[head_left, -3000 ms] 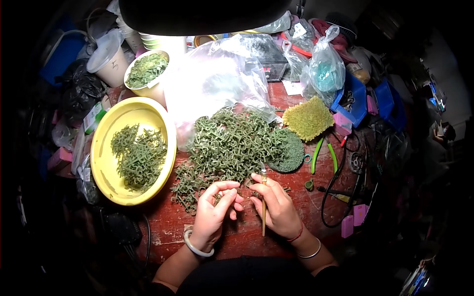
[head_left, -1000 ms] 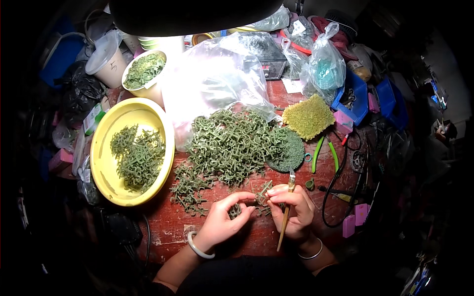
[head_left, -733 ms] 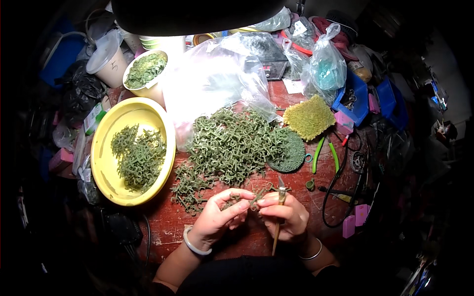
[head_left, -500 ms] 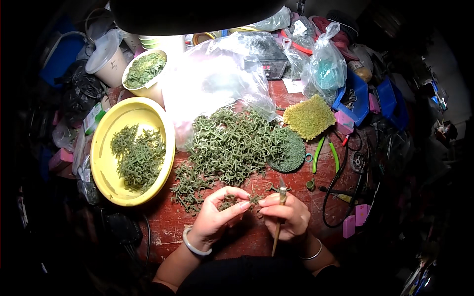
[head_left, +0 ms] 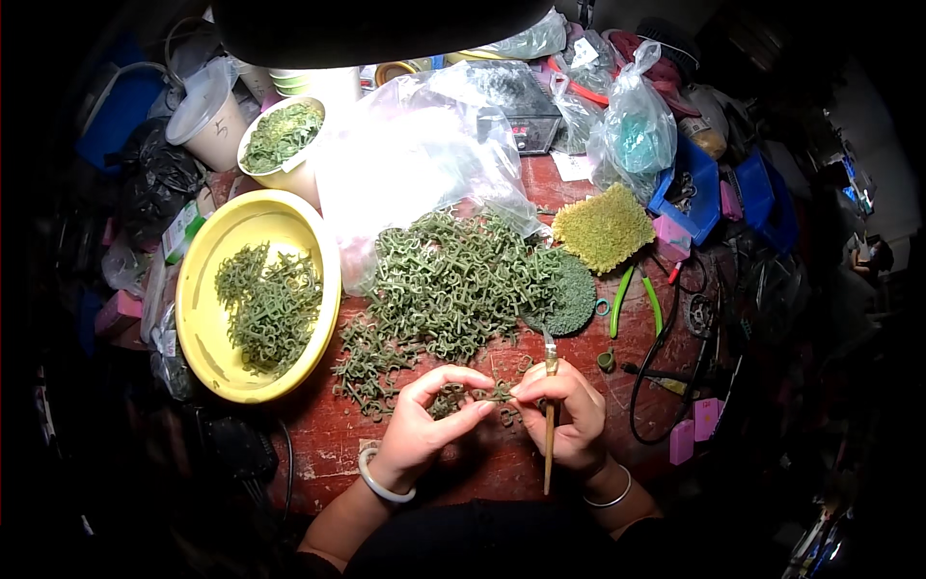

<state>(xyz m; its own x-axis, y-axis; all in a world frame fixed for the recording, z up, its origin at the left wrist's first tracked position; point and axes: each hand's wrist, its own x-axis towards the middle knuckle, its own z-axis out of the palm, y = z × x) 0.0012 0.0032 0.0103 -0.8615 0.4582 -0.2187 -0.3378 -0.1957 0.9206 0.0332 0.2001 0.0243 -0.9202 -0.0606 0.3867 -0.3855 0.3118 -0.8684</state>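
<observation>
My left hand [head_left: 417,427] is closed, with thumb and fingertips pinching one small green piece [head_left: 498,393], thin and bent. More green pieces sit in the curl of its fingers. My right hand [head_left: 573,423] touches the other end of that piece with its fingertips. It also grips a craft knife [head_left: 550,446] with a wooden handle and metal collar, held nearly upright, blade pointing away from me. Just beyond both hands lies a big heap of similar green pieces [head_left: 449,285], some of them curled like rings.
At left stands a yellow basin [head_left: 193,333] holding more green pieces. A clear plastic bag [head_left: 415,145] lies behind the heap. To the right are a round green pad [head_left: 564,299], a yellow sponge-like block [head_left: 606,230], green-handled pliers [head_left: 621,301], a black cable [head_left: 637,405] and blue bins [head_left: 696,164].
The knife has swung more upright, its lower end moving right. My right fingertips have moved slightly onto the small green piece. My left hand has hardly moved.
</observation>
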